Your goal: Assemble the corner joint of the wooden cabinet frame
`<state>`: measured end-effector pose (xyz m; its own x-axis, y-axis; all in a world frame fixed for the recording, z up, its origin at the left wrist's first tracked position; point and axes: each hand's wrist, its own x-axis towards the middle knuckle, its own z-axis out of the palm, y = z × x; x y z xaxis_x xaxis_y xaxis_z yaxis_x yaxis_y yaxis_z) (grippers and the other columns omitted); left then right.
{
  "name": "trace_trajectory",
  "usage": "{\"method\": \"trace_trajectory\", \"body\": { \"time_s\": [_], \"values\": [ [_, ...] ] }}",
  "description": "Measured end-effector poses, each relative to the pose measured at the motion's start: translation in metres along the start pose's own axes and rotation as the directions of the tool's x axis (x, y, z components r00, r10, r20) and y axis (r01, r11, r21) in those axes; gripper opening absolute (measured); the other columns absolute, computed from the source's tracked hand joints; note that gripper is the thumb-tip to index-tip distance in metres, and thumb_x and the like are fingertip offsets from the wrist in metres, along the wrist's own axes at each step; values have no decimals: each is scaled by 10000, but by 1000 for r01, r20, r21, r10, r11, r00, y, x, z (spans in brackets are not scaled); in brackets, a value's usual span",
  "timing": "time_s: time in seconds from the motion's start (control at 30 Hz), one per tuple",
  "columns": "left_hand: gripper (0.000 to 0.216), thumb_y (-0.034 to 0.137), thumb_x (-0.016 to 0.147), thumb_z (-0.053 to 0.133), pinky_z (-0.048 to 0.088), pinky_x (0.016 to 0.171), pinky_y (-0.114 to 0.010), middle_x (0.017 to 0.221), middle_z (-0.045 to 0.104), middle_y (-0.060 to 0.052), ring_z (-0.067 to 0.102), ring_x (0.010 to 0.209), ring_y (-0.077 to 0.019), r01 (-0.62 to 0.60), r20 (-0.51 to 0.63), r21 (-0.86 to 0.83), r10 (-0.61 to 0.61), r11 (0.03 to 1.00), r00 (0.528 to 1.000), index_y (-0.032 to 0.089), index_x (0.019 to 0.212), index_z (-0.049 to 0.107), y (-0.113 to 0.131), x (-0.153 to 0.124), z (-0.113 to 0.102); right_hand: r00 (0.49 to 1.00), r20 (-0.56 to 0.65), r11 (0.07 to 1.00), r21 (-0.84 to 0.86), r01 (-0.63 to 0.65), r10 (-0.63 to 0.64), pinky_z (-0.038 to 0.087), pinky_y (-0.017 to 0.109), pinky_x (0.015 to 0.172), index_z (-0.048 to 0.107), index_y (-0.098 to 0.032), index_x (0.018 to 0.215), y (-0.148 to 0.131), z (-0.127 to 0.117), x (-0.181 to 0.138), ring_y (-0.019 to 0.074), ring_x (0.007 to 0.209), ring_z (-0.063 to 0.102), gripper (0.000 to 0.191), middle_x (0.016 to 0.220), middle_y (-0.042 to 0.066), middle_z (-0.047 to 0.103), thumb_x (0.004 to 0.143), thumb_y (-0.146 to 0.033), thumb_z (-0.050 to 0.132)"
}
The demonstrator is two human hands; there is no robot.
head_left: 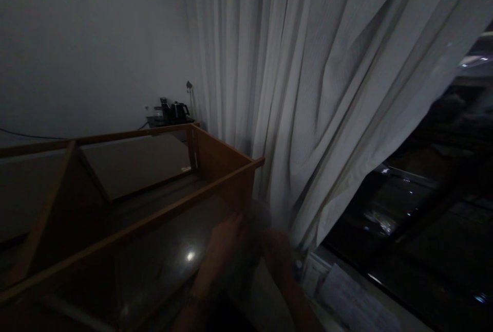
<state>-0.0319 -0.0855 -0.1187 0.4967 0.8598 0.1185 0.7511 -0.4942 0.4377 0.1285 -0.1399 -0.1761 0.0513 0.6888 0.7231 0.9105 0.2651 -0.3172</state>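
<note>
Just outside the near right corner of a wooden cabinet frame [227, 171], my two hands work close together in dim light. My left hand [227, 233] is beside the glossy side panel [173, 244], with its fingers curled toward the right. A short gap away, my right hand [276, 250] is also curled, below the curtain. Between and above them is a hazy, see-through patch like clear plastic [259, 216], too blurred to name surely. Both hands' fingertips are smeared and dark.
A long pale curtain [285, 90] hangs close behind my hands. A dark glass window [416, 219] lies to the right, with papers [346, 298] on the sill or floor below. Behind the cabinet stand a black kettle [178, 110] and a cable [34, 136] along the wall.
</note>
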Motion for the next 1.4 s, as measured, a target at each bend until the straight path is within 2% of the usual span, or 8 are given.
{"method": "trace_trajectory", "body": {
  "time_s": [0.23,0.47,0.57,0.67,0.83,1.0,1.23,1.4],
  "values": [
    [307,309,923,338,436,831,-277,1124,607,-52,591,972,-173,-6,-18,26,7,1000,1000,233,1142,539,-3,2,4,992,-29,975,-189,118,-126,350,321,774,665,-222,870,2,5,-8,168,697,619,463,745,28,701,1012,-300,231],
    [317,308,934,318,430,837,-268,1126,601,-58,585,994,-162,2,10,73,-3,997,1000,241,1161,530,3,2,-1,993,108,964,-255,78,-52,332,336,786,661,-236,904,-4,-7,-5,192,752,623,416,797,46,703,1002,-281,259],
    [311,306,931,326,432,823,-263,1114,603,-54,587,984,-159,14,5,79,-15,997,1000,239,1152,535,5,1,-1,990,144,983,-181,15,12,347,328,763,661,-222,885,-9,-10,-1,196,755,634,405,821,62,707,993,-290,276],
    [314,322,929,331,428,823,-263,1123,598,-62,584,989,-161,41,-3,82,-41,996,999,225,1144,539,6,0,-2,963,209,986,-35,-165,169,378,303,697,668,-216,810,-12,-9,0,200,705,642,411,734,62,698,976,-350,317],
    [304,334,924,340,426,805,-266,1090,616,-61,593,966,-169,33,-22,48,-32,998,999,221,1100,561,7,-1,-3,848,380,764,395,-510,369,437,270,595,678,-190,757,-10,2,-3,195,648,637,552,737,63,705,905,-596,335],
    [295,345,913,362,421,798,-274,1089,618,-68,593,959,-180,23,-42,51,-21,998,999,227,1097,561,8,-3,-2,776,448,547,551,-630,444,476,267,567,660,-199,728,-4,17,-7,184,598,621,627,685,42,690,789,-750,367],
    [296,346,915,353,425,785,-269,1049,634,-53,605,933,-173,67,-27,12,-66,998,997,230,1078,571,9,-1,-4,877,244,700,531,-477,413,498,291,781,612,-198,1031,-5,15,-9,207,890,646,423,976,70,686,875,-559,457],
    [301,354,917,349,422,805,-273,1067,629,-67,600,954,-177,68,-39,15,-67,998,997,222,1067,574,10,-3,-5,913,201,753,517,-406,355,488,299,809,623,-208,998,-11,10,-6,205,910,641,330,977,76,680,913,-464,434]
  ]
}}
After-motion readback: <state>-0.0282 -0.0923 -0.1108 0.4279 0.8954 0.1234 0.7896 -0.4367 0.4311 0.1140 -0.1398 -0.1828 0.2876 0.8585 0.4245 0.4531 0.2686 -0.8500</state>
